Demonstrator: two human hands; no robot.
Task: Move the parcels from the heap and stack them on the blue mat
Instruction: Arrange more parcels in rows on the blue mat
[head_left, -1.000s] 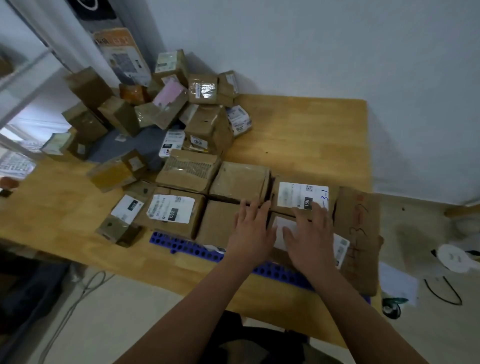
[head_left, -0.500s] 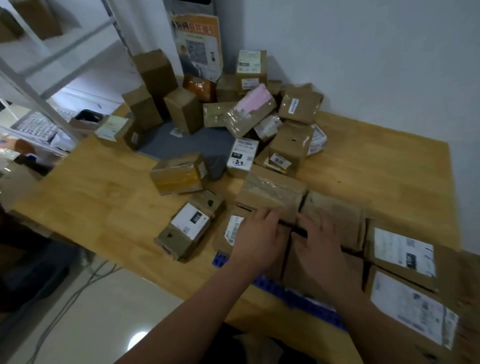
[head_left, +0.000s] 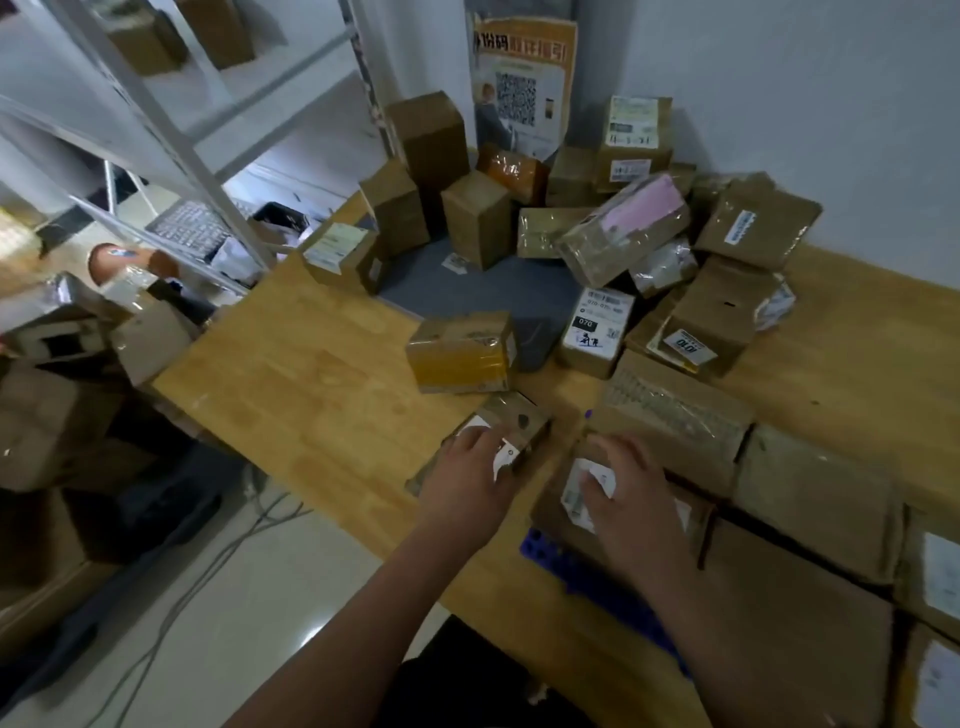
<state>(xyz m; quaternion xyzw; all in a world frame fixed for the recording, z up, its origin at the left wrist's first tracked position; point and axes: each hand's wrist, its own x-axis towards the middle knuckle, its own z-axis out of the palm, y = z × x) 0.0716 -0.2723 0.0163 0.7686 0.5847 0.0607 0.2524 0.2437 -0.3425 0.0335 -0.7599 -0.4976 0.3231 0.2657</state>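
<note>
Shifting leftward, left hand (head_left: 470, 470) now grips small parcel (head_left: 519, 415).

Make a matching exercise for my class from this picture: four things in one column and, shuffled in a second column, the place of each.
Things
1. left hand
2. right hand
3. poster
4. pink-labelled parcel

Places
A. at the wall, behind the heap
B. on the labelled parcel that lies on the blue mat
C. in the heap, tilted
D. on the small parcel left of the blue mat

Pairs: 1-D, 2-B, 3-A, 4-C
</note>
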